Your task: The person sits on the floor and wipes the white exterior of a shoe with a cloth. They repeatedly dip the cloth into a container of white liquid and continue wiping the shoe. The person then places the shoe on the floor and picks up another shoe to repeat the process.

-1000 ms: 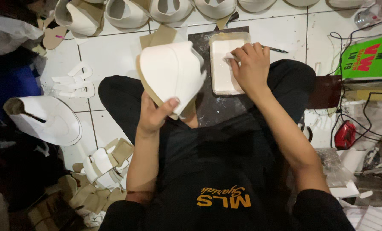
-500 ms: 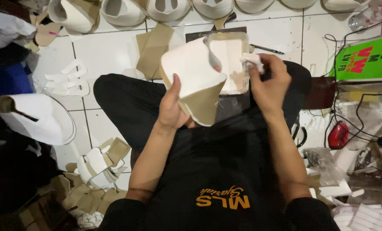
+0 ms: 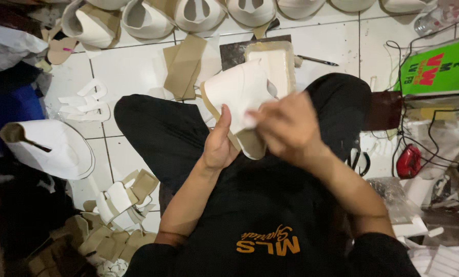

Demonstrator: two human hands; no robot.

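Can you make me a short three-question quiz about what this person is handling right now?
1. True or false: the left hand grips the white shoe piece from below.
2. What does the right hand do? A) rests on the floor B) presses on the front of the white shoe piece C) holds the pen
3. What colour is the lining that shows along the edge of the white shoe piece?

Key
1. True.
2. B. The right hand lies against the piece, blurred, with something small and white at its fingertips.
3. Tan, like the cut strips on the tiled floor.
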